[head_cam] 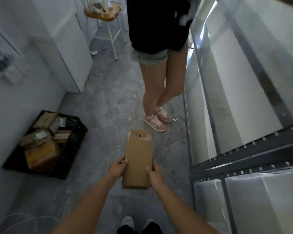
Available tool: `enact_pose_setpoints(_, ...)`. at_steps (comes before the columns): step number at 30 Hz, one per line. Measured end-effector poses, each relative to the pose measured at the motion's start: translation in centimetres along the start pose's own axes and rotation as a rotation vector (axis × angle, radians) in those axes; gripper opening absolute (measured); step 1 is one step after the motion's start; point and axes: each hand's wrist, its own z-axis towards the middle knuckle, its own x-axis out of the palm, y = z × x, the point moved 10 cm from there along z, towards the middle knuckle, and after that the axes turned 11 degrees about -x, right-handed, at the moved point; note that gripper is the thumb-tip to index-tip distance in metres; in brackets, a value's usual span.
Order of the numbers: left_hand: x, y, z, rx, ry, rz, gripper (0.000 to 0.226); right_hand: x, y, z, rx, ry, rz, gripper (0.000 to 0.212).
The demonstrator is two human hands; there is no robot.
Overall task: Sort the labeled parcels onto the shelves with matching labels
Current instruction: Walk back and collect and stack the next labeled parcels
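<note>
Two bare forearms reach forward: the left hand (117,168) and right hand (155,176) grip the long sides of a flat brown parcel (138,157) above the floor. More parcels fill the black crate (71,147); visible shelves (243,157) look bare, so sorting seems barely begun.

Two bare forearms, no sleeves, rise from the bottom edge of the frame. At bottom centre sit pale grey shoes (127,221) under black trouser legs (125,230).

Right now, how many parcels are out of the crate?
1: the flat brown parcel, held between left hand and right hand. The rest fill the black crate.
</note>
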Motion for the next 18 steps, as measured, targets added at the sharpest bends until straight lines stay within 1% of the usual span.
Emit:
enact_pose_setpoints(3,-2.5,-2.8,-8.6,0.019,-0.060,-0.041,0.047,-0.7,7.1,-6.6,-0.040,0.005,-0.004,0.038)
enact_pose_setpoints(6,-4.6,-5.8,-15.1,0.061,-0.099,-0.091,0.048,-1.0,13.6,-11.9,-0.079,0.013,0.032,0.038)
enact_pose_setpoints(9,-6.7,-8.4,-20.4,0.111,-0.127,-0.108,0.048,-1.6,18.4,-16.2,-0.090,-0.039,0.080,0.037)
enact_pose_setpoints(14,-8.9,-9.9,-26.6,0.165,-0.107,-0.073,0.043,-2.2,23.3,-21.8,-0.154,-0.113,0.131,0.030)
enact_pose_setpoints(15,-9.3,-9.8,-27.5,0.168,-0.099,-0.066,0.043,-2.2,23.8,-22.7,-0.167,-0.125,0.144,0.027)
enact_pose_setpoints(18,-10.2,-9.5,-29.9,0.187,-0.095,-0.028,0.043,-2.0,24.1,-24.8,-0.179,-0.140,0.196,0.029)
